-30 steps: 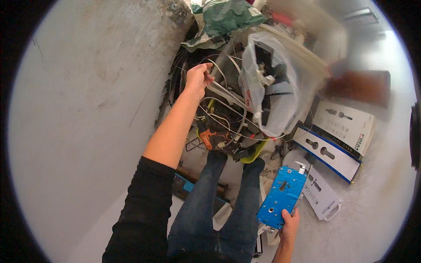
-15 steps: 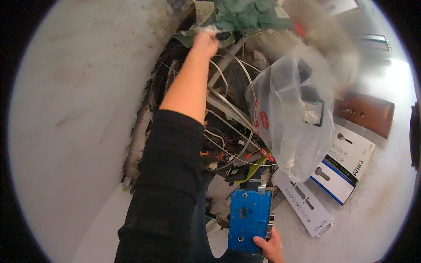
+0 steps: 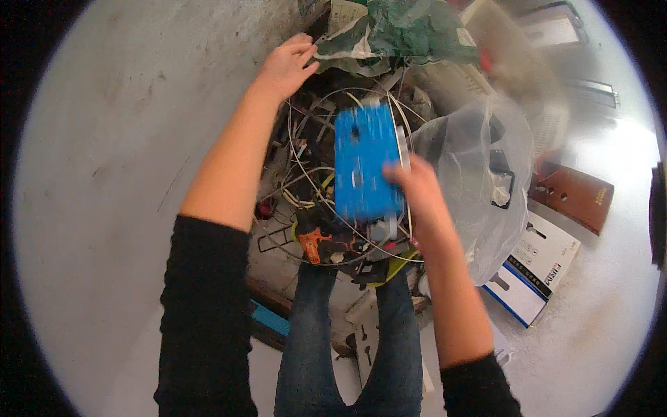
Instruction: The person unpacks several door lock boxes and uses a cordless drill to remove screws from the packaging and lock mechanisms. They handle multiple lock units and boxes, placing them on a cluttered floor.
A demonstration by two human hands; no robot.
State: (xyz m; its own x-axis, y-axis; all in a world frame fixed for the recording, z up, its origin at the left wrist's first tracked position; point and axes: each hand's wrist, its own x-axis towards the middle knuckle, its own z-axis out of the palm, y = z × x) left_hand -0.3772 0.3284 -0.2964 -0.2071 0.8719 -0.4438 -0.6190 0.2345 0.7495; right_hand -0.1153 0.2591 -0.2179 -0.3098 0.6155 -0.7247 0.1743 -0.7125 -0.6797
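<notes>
A blue mortise lock case (image 3: 366, 163), smeared by motion, hangs over a heap of cables and scrap. My right hand (image 3: 419, 198) grips it by its right edge, the thumb lying across the face. Farther off to the left, my left hand (image 3: 288, 68) has its fingers stretched out beside a crumpled green sack (image 3: 410, 35); nothing shows in it. Whether its fingertips touch the sack I cannot tell.
An orange and black power drill (image 3: 313, 240) lies among looped wires (image 3: 295, 167). To the right stand a translucent plastic bag (image 3: 469, 187), a brown plate (image 3: 573, 194) and flat printed boxes (image 3: 542, 257). A pale wall (image 3: 125, 174) bounds the left.
My right hand has carried the lock case up and away from my lap, over the heap. My left hand has come off the green sack's edge to the left, its fingers now spread.
</notes>
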